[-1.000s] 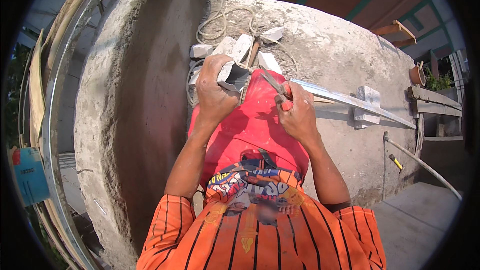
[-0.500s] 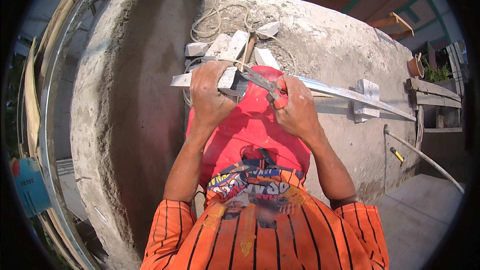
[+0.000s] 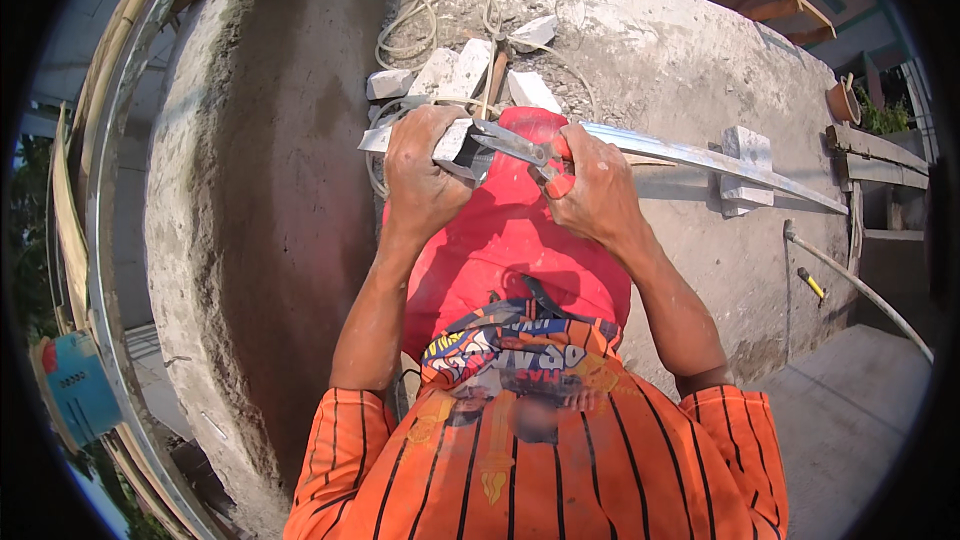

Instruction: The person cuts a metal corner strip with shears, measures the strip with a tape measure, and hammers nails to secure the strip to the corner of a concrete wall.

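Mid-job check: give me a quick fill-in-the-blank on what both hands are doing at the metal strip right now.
1. The right hand closes on snips with ____ handles.
2. The left hand grips the ____ end of the long metal strip.
3. The snips' blades point toward the person's ____.

Missing words: red; left; left

Single head view, worn high, looking steeply down and forward over own chest. Wide fisheye: straight edges bend near rim, dark corners. Close on left hand [image 3: 425,175] and right hand [image 3: 590,190], forearms entering from lower edge. Concrete slab [image 3: 680,60] fills upper centre, curved concrete wall [image 3: 260,220] left, ground lower right. No second view for overlap.
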A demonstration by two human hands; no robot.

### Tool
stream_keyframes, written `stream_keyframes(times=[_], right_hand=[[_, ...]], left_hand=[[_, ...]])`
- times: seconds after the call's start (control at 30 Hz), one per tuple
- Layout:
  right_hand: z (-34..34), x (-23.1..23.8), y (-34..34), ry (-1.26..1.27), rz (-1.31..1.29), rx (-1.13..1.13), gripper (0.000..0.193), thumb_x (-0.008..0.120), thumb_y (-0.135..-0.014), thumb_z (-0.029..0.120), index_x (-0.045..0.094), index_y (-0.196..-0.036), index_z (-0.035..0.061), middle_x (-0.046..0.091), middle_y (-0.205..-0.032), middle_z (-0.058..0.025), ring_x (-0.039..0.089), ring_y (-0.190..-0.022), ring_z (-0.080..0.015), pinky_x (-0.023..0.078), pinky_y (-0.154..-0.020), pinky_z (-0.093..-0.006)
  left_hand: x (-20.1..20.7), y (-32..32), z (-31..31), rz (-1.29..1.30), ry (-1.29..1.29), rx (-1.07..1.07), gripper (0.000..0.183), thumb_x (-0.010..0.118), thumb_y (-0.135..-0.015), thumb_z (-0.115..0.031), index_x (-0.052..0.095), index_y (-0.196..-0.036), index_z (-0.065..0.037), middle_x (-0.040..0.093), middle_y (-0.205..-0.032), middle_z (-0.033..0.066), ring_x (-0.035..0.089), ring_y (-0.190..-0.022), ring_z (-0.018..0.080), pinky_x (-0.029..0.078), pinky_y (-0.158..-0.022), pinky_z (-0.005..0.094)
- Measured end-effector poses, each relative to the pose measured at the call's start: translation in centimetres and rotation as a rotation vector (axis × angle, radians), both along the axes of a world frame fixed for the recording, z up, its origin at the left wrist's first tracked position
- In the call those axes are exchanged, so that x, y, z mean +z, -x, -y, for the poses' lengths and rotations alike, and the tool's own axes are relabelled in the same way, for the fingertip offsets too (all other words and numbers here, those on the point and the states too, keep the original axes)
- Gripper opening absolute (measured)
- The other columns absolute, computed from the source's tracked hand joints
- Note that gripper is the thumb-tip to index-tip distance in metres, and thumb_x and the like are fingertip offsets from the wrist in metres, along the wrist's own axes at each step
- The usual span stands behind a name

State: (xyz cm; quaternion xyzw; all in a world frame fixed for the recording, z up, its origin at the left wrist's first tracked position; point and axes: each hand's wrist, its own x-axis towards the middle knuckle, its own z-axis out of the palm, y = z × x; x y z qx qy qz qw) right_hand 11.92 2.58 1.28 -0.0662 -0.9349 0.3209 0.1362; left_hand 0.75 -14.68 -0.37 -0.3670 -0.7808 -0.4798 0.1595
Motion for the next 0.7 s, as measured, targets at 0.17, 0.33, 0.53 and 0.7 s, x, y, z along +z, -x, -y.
stream_keyframes(times=[0.17, 0.33, 0.53, 0.7], right_hand=[[-0.9, -1.1, 0.0, -0.021, -0.036, -0.034, 0.025, 0.063, -0.077, 0.011, 0.054, -0.101, 0.0069, 0.060, -0.089, -0.0163, 0.059, -0.078, -0.0386, 0.046, -0.065, -0.0462], [-1.3, -1.4, 0.4, 0.018, -0.041, -0.039, 0.019, 0.063, -0.078, 0.011, 0.053, -0.093, 0.0053, 0.060, -0.086, -0.0167, 0.058, -0.077, -0.0390, 0.045, -0.064, -0.0473], [-1.5, -1.8, 0.6, -0.022, -0.082, -0.033, 0.018, 0.062, -0.077, 0.009, 0.054, -0.093, 0.0052, 0.061, -0.086, -0.0149, 0.058, -0.080, -0.0370, 0.045, -0.067, -0.0460], [-1.5, -1.8, 0.9, -0.080, -0.121, -0.035, 0.018, 0.059, -0.078, 0.008, 0.056, -0.095, 0.0052, 0.061, -0.086, -0.0121, 0.057, -0.084, -0.0337, 0.044, -0.072, -0.0444]], left_hand=[[-0.3, -0.3, -0.6, 0.009, -0.003, -0.001, 0.026, 0.067, -0.067, -0.002, 0.060, -0.092, -0.003, 0.061, -0.084, 0.0111, 0.061, -0.079, 0.0283, 0.047, -0.073, 0.0341], [0.0, -0.1, -0.7, -0.063, 0.047, 0.005, 0.030, 0.069, -0.066, -0.002, 0.059, -0.095, -0.003, 0.062, -0.086, 0.0105, 0.061, -0.081, 0.0283, 0.047, -0.073, 0.0346], [-0.9, -0.6, -0.8, -0.004, 0.043, 0.063, 0.034, 0.071, -0.065, -0.004, 0.059, -0.097, -0.004, 0.064, -0.090, 0.0111, 0.062, -0.083, 0.0295, 0.048, -0.075, 0.0354], [-1.2, -0.6, -1.1, -0.024, 0.057, 0.085, 0.036, 0.072, -0.064, -0.006, 0.059, -0.098, -0.003, 0.064, -0.091, 0.0117, 0.062, -0.086, 0.0303, 0.048, -0.076, 0.0359]])
